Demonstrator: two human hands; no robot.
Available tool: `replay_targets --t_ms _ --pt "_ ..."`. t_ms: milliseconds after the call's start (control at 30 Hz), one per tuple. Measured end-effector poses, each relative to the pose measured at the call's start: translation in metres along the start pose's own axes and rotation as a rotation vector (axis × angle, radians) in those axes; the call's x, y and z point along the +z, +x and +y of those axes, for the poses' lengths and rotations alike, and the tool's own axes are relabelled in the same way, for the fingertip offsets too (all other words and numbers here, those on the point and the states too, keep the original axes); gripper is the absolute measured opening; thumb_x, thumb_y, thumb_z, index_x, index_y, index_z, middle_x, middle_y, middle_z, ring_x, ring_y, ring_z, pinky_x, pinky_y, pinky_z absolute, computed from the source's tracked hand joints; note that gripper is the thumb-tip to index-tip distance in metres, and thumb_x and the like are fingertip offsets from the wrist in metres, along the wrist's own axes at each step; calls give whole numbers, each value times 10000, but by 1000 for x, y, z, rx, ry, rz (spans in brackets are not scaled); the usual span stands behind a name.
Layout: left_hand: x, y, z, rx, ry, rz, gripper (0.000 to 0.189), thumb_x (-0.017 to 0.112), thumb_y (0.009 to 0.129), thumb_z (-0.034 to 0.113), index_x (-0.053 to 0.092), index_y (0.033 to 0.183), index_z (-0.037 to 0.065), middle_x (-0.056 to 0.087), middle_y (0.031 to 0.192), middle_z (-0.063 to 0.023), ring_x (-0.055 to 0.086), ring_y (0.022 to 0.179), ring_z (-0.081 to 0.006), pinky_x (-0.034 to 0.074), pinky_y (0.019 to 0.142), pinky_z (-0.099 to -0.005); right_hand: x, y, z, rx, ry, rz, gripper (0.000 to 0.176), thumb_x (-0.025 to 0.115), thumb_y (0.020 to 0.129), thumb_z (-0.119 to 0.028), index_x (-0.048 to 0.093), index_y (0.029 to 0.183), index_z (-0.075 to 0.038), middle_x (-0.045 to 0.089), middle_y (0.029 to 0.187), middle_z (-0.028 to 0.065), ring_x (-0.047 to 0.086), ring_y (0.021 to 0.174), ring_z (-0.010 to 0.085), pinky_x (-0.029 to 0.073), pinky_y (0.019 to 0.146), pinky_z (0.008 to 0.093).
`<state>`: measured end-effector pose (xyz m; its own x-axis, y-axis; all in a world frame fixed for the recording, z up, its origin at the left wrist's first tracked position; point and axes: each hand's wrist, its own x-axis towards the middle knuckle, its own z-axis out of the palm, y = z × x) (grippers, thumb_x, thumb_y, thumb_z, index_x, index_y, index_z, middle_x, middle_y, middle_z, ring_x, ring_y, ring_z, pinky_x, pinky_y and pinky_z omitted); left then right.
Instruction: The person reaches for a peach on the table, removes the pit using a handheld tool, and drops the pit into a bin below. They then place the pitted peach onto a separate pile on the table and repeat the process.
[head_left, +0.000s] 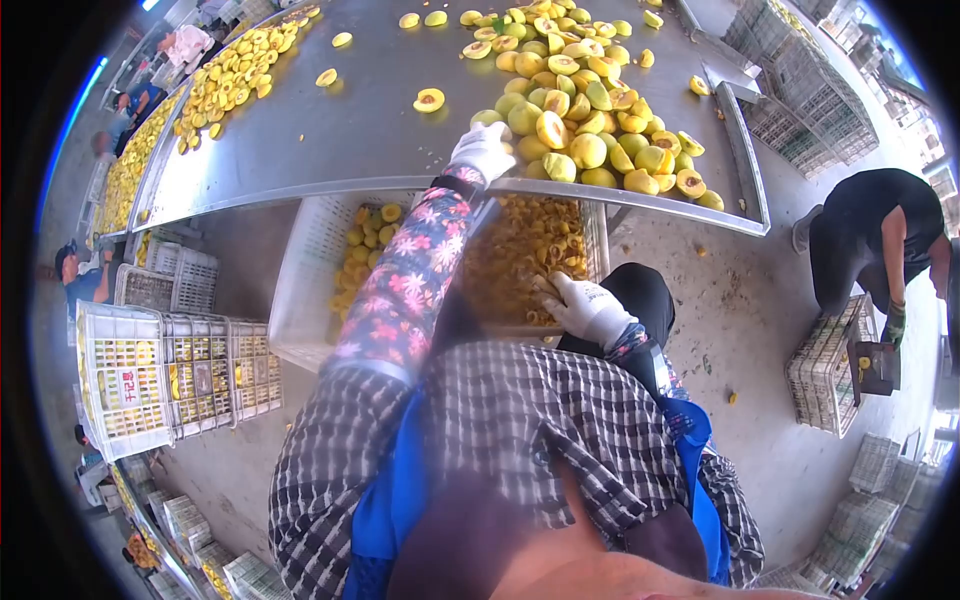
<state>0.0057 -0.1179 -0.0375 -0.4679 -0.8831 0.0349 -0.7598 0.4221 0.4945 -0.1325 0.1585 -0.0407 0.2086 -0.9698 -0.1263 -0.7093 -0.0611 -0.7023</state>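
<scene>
My left hand (484, 153), in a white glove, reaches over the near edge of the metal table (370, 130). Its fingers are at a yellow-green fruit at the left side of the pile of halved fruit (590, 110). Below the table edge, my right hand (590, 308), also gloved in white, is over a bin of small brown-yellow pieces (525, 240). Its fingers are curled near the pieces; what they hold, if anything, is too small to make out. Left of that bin, a white crate (308, 260) holds yellow fruit, partly hidden by my left sleeve.
Another fruit pile (225, 85) lies at the table's far left. Stacked crates (125, 375) stand at the left, more (815, 110) at the upper right. A person in dark clothes (870, 225) bends over a crate (825, 375) at the right.
</scene>
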Motion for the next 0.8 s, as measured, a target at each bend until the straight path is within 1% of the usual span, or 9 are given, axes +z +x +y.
replay_targets --t_ms 33,67,100,167,267,367,533,667,800 --pt "1 2 -9 34 -98 37 527 759 724 340 595 1168 109 596 1128 -196 618 1016 -338 497 896 -427 -2 -1 -1 -8 15 30 288 552 942 -300 522 1015 -23 645 894 252 635 867 401 501 738 456" --pt "8 6 -21 -12 -426 72 422 758 755 294 623 1101 93 663 961 -128 659 903 -293 526 832 -373 -3 0 -2 -17 34 61 285 556 940 -293 527 1027 -24 646 892 252 637 867 397 504 738 451" --pt "17 3 -17 -31 -1065 156 282 676 858 253 625 1083 90 671 885 -53 658 775 -227 535 699 -306 -3 2 -1 -15 59 124 280 556 941 -283 531 1046 -26 646 889 250 640 864 395 506 740 445" --pt "-30 -35 16 -232 -1372 110 346 553 943 370 630 1103 72 676 901 -36 633 737 -163 490 628 -245 -2 8 0 -8 111 238 274 556 942 -262 539 1085 -29 645 883 246 645 857 389 510 743 433" --pt "-42 -65 32 -225 -1744 -89 436 479 967 450 623 1126 70 670 878 -38 616 697 -156 448 541 -223 -25 25 -25 1 162 348 285 548 942 -234 536 1146 -34 641 895 231 636 850 393 502 737 433" --pt "-43 -88 53 -258 -1685 -82 476 472 968 471 616 1156 58 664 881 -47 607 672 -153 442 507 -237 -37 46 -38 -89 152 536 303 544 945 -232 520 1169 -29 635 839 231 634 809 401 500 704 436" --pt "-46 -113 90 -36 -1441 63 517 340 1031 446 575 1173 8 634 948 -51 568 847 -120 446 804 -255 -38 60 -56 -164 -40 677 387 555 946 -244 480 1204 35 631 753 224 632 699 394 501 626 446" --pt "-31 -109 86 -89 -1503 106 545 351 1026 465 580 1143 -16 619 908 -53 566 834 -131 454 818 -256 -18 62 -47 -174 -134 771 391 577 928 -233 477 1186 44 622 671 199 622 612 379 504 578 441" --pt "-30 -109 87 -167 -1569 58 567 356 1019 484 601 1101 -20 630 876 -54 572 802 -137 464 771 -260 -27 54 -51 -188 -150 655 364 585 919 -203 485 1180 30 613 652 182 623 587 345 502 539 420"
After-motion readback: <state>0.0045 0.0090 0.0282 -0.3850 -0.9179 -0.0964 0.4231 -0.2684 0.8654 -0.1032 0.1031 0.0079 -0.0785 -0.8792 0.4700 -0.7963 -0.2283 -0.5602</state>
